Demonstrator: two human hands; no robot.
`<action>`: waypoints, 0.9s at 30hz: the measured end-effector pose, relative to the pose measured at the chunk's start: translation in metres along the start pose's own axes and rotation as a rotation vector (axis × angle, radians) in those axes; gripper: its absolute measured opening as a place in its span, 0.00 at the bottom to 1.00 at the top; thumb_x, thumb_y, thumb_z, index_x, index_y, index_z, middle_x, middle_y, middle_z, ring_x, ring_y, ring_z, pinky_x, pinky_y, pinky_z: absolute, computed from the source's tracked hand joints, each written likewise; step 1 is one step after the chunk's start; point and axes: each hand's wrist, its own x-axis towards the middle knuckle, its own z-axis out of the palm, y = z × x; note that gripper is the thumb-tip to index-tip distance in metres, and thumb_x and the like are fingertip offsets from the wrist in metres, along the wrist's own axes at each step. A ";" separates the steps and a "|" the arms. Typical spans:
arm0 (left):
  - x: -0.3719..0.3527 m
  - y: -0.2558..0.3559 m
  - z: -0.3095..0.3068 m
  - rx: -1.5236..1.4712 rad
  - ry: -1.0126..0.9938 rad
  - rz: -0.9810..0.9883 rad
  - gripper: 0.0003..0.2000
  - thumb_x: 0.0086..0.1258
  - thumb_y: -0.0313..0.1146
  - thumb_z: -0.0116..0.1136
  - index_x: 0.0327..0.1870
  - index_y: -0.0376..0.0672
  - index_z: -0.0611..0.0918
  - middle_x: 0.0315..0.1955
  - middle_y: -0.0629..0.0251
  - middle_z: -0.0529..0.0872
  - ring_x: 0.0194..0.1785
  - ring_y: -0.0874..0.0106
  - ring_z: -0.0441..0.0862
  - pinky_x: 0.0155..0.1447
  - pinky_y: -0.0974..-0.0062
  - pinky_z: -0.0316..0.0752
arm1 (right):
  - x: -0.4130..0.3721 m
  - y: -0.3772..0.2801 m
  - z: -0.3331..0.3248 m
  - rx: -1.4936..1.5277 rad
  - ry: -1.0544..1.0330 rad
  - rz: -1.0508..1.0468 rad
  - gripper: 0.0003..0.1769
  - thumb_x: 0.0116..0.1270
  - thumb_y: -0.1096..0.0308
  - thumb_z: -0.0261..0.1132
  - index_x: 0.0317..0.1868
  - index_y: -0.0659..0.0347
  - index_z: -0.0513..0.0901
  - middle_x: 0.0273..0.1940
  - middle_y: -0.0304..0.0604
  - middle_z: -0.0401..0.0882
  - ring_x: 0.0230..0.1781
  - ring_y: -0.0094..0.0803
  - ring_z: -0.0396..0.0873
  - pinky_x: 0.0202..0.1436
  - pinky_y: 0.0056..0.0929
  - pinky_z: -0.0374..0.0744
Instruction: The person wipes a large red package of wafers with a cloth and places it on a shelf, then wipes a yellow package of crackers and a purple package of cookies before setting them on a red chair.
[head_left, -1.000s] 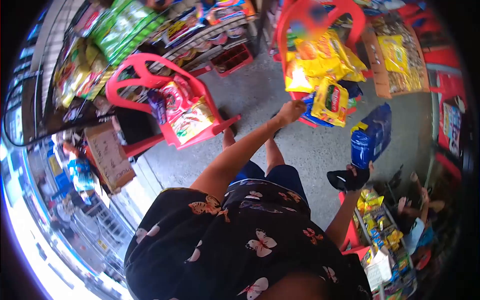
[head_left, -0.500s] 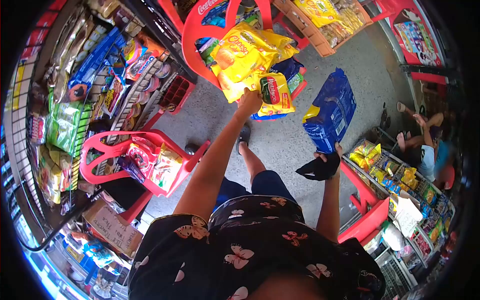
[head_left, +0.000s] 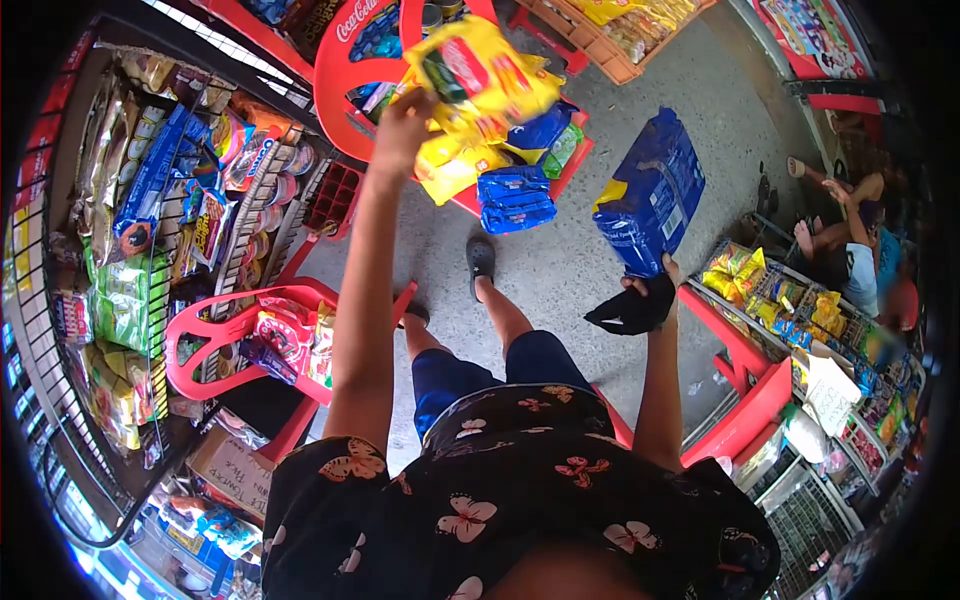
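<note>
My left hand grips the edge of a yellow snack pack, which is tilted and a little blurred above a red chair. Under it on the chair lie other yellow packs, a blue pack and a green one. Off to the right, my right hand holds a large blue pack by its lower end, together with a black cloth-like item.
Another red chair with snack packs stands at the left, beside wire racks. An orange crate is at the top. At the right are a snack rack and a seated person.
My left hand has lifted the yellow pack and moved it up and left, exposing the blue pack on the chair. My right hand still holds the large blue pack, slightly higher in view.
</note>
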 end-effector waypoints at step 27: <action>-0.014 -0.068 -0.038 -0.066 -0.318 0.349 0.25 0.61 0.43 0.62 0.55 0.34 0.76 0.51 0.61 0.79 0.50 0.71 0.77 0.51 0.73 0.73 | 0.008 0.012 0.075 -0.640 -0.120 0.011 0.37 0.55 0.60 0.71 0.62 0.68 0.67 0.35 0.44 0.78 0.23 0.25 0.77 0.20 0.17 0.71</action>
